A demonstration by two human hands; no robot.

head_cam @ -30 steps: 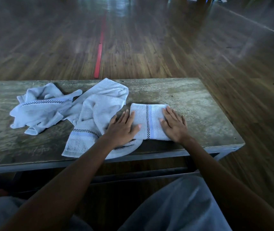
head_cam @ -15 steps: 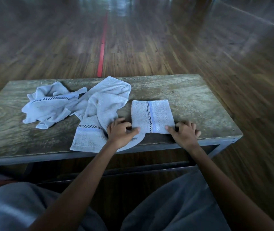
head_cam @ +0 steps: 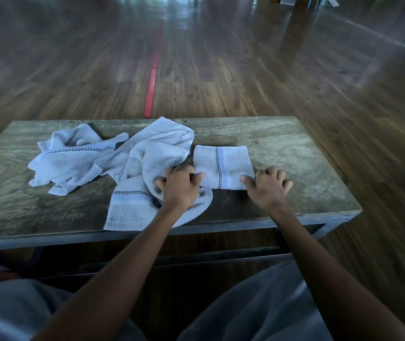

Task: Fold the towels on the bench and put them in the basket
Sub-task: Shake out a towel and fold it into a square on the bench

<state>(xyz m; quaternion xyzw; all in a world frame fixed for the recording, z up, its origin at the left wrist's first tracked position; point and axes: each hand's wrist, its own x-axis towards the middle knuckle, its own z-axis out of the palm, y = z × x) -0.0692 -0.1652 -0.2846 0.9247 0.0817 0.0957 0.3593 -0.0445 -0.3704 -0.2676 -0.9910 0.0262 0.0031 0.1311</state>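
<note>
Both hands have slid back from lying flat on top of the folded towel (head_cam: pixel 221 166) a second ago to its near corners, fingers now curled.

Left hand (head_cam: pixel 180 187): knuckles up, fingers bent, thumb on the towel's near-left corner, pinching it. Wrist lies over the middle crumpled towel (head_cam: pixel 154 153).

Right hand (head_cam: pixel 269 187): thumb on the near-right corner, pinching it; other fingers curled onto the bare wood just beside the towel.

Folded towel: flat on the bench (head_cam: pixel 307 173), right of centre, near the front edge. Compact rectangle, a little wider left to right, so the long axis runs along the bench; wide-angle view, margin slight. Dark checked stripe with a pale blue band beside it runs far to near, across that axis. Edges roughly square to the bench front.

Middle crumpled towel: bunched, touching the folded one on its left; its striped end points toward the person and reaches the front edge.

Left crumpled towel (head_cam: pixel 71 161): heaped further left, checked stripe running left to right, touching the middle one.

Beyond: dark wooden floor (head_cam: pixel 245 70) with a red line (head_cam: pixel 152 80) running away from the bench. Grey trouser legs (head_cam: pixel 258 303) at the bottom.
</note>
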